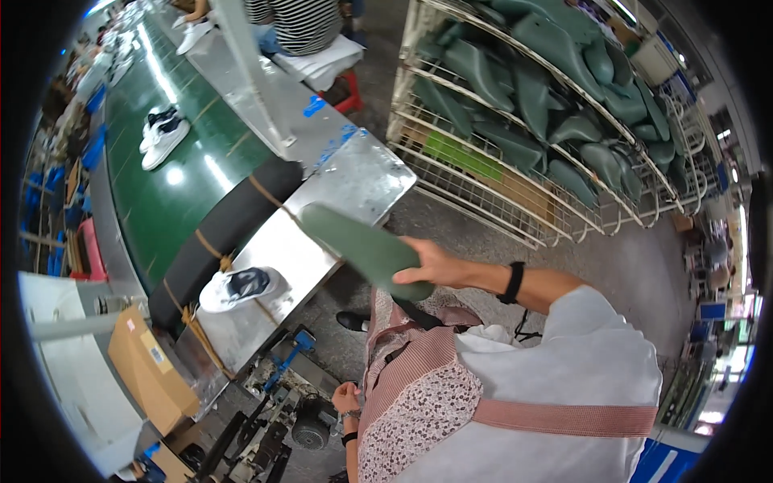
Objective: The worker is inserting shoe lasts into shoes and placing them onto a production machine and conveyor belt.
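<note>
My right hand [432, 267] is closed around one end of a dark green plastic shoe last [358, 245]. The last stretches left from my fingers, its far end over the edge of the metal table [278, 241]. Low beside my apron hangs my left hand [346, 399], its fingers curled and nothing visible in them. On the metal tabletop, near the rope-tied end of the belt, rests a white shoe [240, 290] with a dark opening. A pair of white shoes [164, 137] with dark tops rides farther up the green conveyor belt [189, 181].
At the right stands a white wire rack [475, 173] loaded with green lasts [531, 88]. A motor [311, 431] and machine parts sit below the table. A cardboard box [149, 362] leans at the left. Another person in a striped shirt [306, 24] sits beside the conveyor.
</note>
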### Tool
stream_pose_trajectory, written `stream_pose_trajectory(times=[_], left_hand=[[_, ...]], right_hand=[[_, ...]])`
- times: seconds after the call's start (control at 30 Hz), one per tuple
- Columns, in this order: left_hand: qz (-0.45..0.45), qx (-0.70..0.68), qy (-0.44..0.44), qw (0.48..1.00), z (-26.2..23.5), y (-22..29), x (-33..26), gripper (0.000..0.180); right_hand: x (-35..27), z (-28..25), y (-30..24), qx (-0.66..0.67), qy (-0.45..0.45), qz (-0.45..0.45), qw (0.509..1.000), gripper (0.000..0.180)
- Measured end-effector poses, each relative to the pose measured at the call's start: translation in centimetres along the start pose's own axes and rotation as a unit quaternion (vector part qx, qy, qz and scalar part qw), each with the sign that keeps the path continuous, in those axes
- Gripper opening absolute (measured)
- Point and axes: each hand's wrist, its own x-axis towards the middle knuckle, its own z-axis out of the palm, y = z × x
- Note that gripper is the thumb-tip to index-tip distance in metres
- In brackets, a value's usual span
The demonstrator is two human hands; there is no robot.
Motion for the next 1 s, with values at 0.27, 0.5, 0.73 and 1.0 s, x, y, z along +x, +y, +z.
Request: stream_pose_trajectory(times=[0.27,0.5,0.73,1.0], left_hand=[[-0.006,0.226,0.068,0.972,7.9,1.0,-2.7,0.019],[0.008,0.268,0.117,0.956,11.7,3.1,-8.5,0.026],[-0.055,0.205,0.224,0.951,18.8,4.0,-14.0,0.028],[-0.166,-0.006,0.473,0.865,18.9,-9.8,-25.6,0.030]], right_hand=[[-7.6,-20.6,16.2,0.125,0.463,0.214,0.851,0.060],[-4.4,-31.1,24.4,0.098,0.611,0.131,0.774,0.065],[2.3,-15.0,27.0,-0.055,-0.211,0.156,0.963,0.054],[6.0,-8.0,27.3,-0.372,-0.409,0.220,0.804,0.041]])
